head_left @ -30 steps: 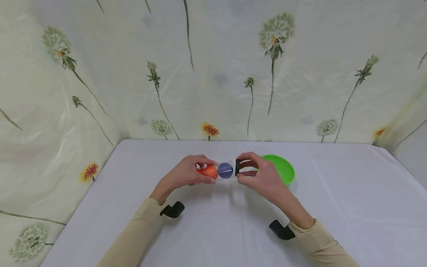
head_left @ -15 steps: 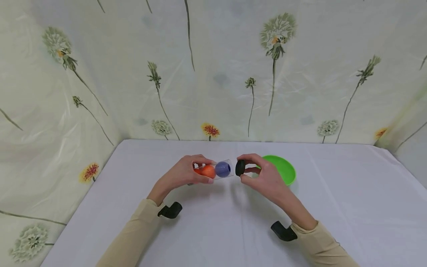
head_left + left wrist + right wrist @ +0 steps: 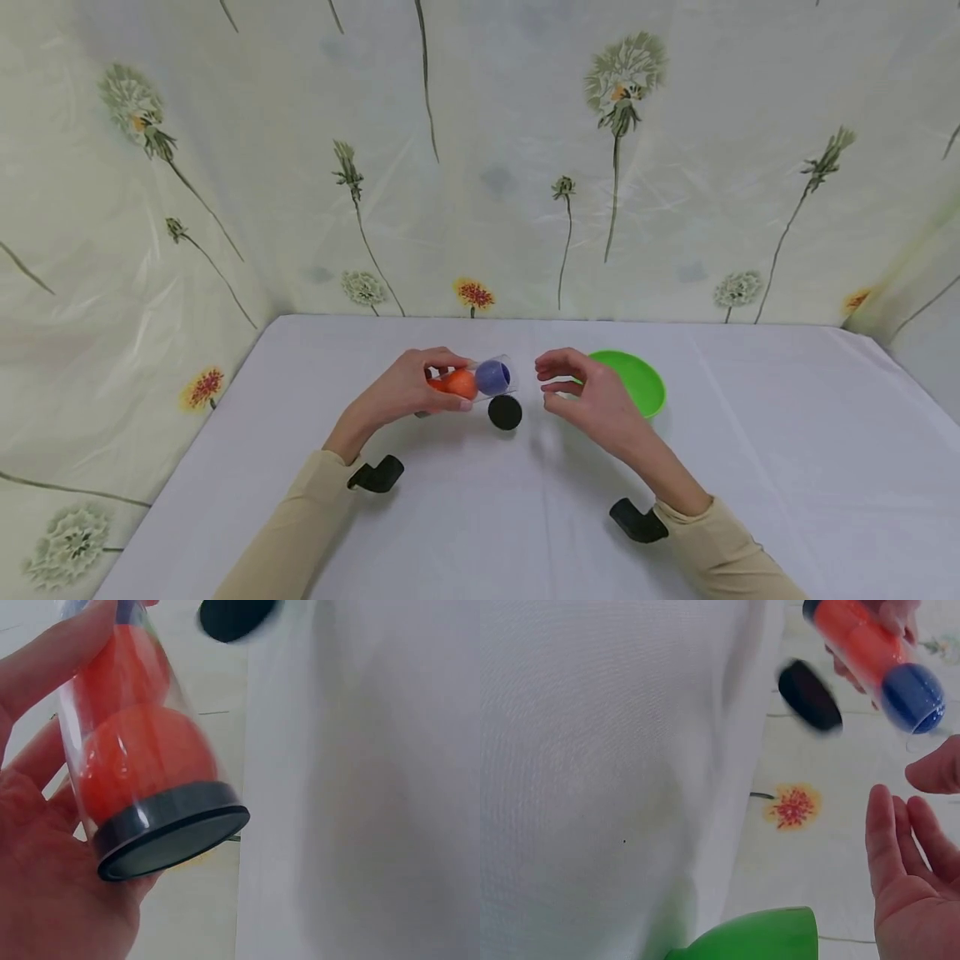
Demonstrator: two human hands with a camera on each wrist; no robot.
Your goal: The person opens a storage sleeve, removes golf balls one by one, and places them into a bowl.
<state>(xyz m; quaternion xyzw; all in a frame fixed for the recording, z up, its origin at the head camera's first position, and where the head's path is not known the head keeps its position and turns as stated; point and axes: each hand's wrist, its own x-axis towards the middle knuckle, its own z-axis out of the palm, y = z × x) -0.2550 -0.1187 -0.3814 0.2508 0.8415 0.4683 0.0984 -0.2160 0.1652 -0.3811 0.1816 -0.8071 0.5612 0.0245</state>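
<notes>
My left hand grips a clear plastic tube from the side, thumb in front. Inside it are orange balls and, at the uncapped right end, a blue ball. A black cap closes the tube's other end in the left wrist view. A second black cap hangs in the air just below the uncapped end, blurred in both wrist views and touched by neither hand. My right hand is a short way to the right of the tube, fingers and thumb apart with nothing between them.
A green bowl stands on the white-covered table, partly behind my right hand. A flower-printed sheet rises behind the table and at its sides. Each wrist bears a black bracket.
The cap has come off the tube's right end in my right hand, left the fingers and moved left and down. The left hand has shifted slightly left with the tube.
</notes>
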